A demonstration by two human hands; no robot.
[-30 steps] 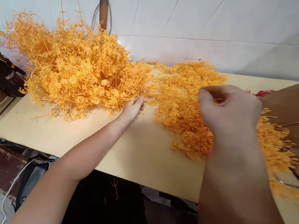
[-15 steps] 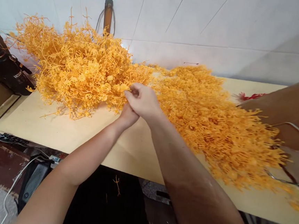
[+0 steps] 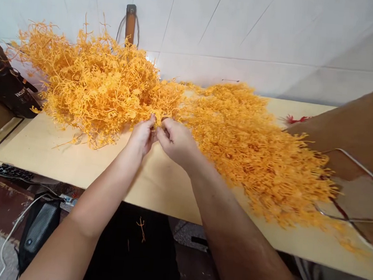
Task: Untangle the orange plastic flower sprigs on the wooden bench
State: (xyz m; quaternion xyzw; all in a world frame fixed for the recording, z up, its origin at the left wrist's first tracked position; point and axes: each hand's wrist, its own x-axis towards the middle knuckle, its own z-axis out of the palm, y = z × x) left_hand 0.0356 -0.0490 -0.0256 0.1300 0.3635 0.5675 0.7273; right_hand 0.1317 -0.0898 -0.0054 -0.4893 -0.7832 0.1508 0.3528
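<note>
My left hand (image 3: pixel 142 135) and my right hand (image 3: pixel 179 141) are close together over the front of the table, fingers pinched. Between their fingertips is a small yellow plastic flower piece (image 3: pixel 157 119); its lower part is hidden by the fingers. Behind and to the left rises a loose, tangled heap of yellow plastic flower sprigs (image 3: pixel 96 84). To the right lies a long, flatter pile of similar yellow pieces (image 3: pixel 257 150), running beside my right forearm.
The pale table (image 3: pixel 166 186) stands against a white tiled wall (image 3: pixel 247 36). A black cylinder marked VACUUM (image 3: pixel 18 86) is at the left. At the right is a brown cardboard sheet (image 3: pixel 360 124) by a metal wire frame (image 3: pixel 363 169). Red pieces (image 3: pixel 296 119) lie near it.
My left hand has come out from beneath my right hand and now sits to its left, fingertips meeting at the yellow piece. The view has shifted slightly to the right.
</note>
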